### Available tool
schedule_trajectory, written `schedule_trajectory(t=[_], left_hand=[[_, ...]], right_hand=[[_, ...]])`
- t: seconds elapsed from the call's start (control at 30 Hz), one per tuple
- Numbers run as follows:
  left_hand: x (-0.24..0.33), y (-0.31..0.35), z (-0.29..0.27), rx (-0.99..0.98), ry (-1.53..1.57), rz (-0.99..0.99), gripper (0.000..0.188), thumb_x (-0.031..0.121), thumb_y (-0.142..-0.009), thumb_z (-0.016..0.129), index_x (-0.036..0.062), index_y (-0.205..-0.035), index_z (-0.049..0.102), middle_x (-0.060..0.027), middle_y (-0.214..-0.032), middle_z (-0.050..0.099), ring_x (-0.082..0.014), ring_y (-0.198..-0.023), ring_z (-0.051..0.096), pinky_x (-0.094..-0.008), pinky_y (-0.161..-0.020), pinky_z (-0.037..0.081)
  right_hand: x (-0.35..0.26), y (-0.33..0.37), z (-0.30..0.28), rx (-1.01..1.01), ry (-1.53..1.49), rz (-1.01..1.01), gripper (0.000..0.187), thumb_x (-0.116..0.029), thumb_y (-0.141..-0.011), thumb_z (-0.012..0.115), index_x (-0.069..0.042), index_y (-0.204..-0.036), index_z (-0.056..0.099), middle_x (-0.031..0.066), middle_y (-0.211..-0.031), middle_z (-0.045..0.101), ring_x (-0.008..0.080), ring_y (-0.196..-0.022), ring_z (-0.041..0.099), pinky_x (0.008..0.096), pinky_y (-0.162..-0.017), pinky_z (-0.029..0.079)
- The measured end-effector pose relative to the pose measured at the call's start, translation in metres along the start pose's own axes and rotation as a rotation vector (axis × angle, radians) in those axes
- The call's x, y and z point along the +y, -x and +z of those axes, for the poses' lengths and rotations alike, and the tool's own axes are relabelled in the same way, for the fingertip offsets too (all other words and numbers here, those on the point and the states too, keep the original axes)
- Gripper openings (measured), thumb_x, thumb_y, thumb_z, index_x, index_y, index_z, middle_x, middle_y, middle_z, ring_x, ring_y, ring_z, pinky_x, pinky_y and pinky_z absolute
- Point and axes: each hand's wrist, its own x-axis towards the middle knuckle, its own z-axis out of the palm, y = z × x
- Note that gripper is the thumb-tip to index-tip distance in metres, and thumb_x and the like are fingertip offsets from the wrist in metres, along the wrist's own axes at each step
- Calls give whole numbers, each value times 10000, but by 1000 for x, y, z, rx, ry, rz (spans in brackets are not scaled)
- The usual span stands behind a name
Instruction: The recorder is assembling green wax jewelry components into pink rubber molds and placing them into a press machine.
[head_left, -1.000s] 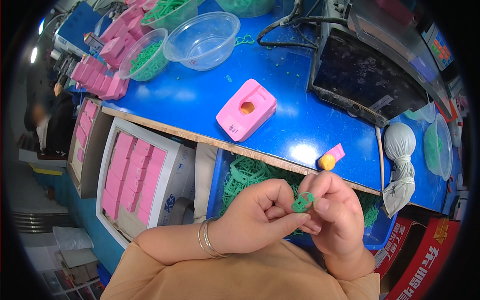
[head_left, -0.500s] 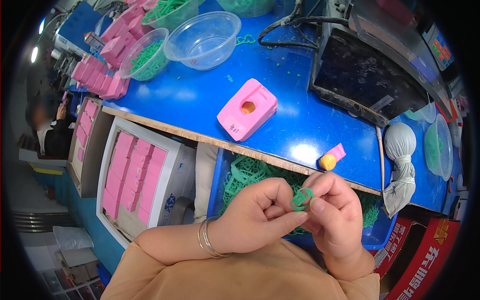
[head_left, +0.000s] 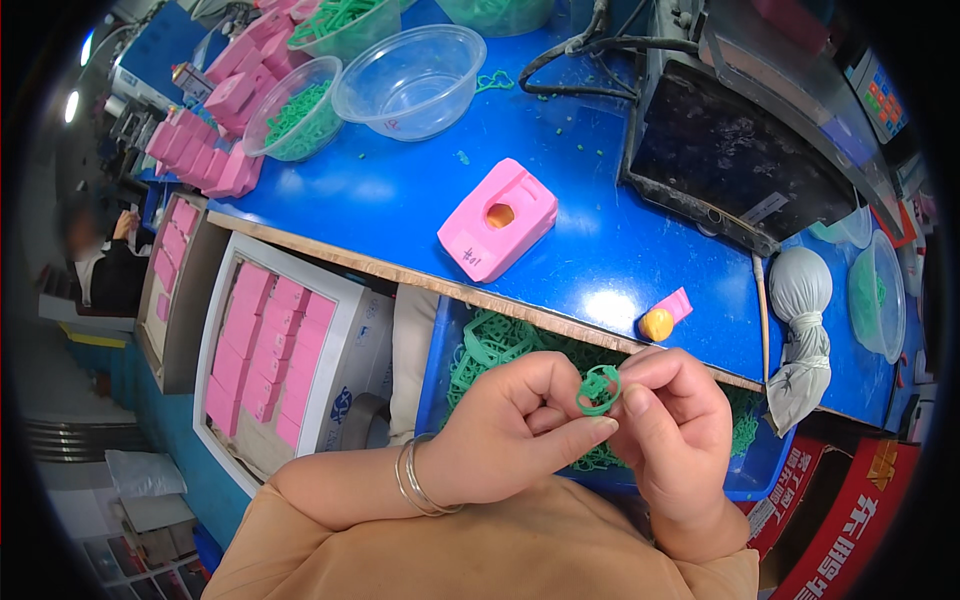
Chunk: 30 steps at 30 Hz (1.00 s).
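In front of my chest, both hands meet around a small green ring with an openwork top. My right hand pinches its right side between thumb and bent fingers. My left hand, with metal bangles at the wrist, has its fingers curled against the ring's left side, the thumb lying just below. Beneath the hands is a blue bin holding a tangle of green pieces. On the blue table beyond lies a pink mould block with a round hole; a small pink piece with a yellow knob rests near the edge.
Clear plastic bowls, some with green pieces, stand at the back left beside stacked pink blocks. A box of pink blocks sits left. To the right are a dusty dark machine and a tied cloth bag.
The green ring has turned between my fingers, so its round opening now faces up more. My right thumb has shifted off its front slightly to the right. The pink block stays put.
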Motion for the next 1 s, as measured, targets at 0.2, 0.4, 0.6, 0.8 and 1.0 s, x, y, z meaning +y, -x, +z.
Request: schedule_trajectory(t=[0.2,0.4,0.6,0.8,1.0], left_hand=[[2,-1,1,35,53,-96,133,-19,-791,604,48,-799,489,31,-722,472,-13,-600,395,-174,-535,342],[2,-2,-1,33,81,-113,48,11,-818,585,13,-797,541,-10,-784,540,-45,-659,484,-180,-558,394],[0,-4,-1,0,9,-63,13,13,-827,570,3,-832,563,-19,-785,545,-56,-668,485,-190,-578,396],[0,-5,0,-20,-55,85,53,33,-790,630,12,-800,582,23,-680,496,-23,-589,404,-186,-519,331],[2,-4,-1,-58,-123,73,77,-7,-764,643,27,-783,576,22,-660,451,-33,-590,396,-198,-538,333]], right_hand=[[0,1,1,37,-75,-30,80,-40,-890,441,-5,-959,463,41,-802,481,48,-538,396,179,-467,327],[-1,0,1,107,-92,-70,149,-40,-891,426,-8,-1036,419,45,-801,472,51,-519,391,175,-444,323],[-5,0,0,38,-128,24,131,-16,-874,455,1,-1003,447,24,-801,478,38,-607,418,161,-514,339],[-5,-1,0,35,-84,45,30,-42,-872,491,-13,-864,485,-1,-760,472,24,-610,404,157,-513,322],[-7,0,-1,45,-111,101,54,-65,-881,486,-25,-846,476,-6,-742,465,18,-535,372,170,-455,305]])
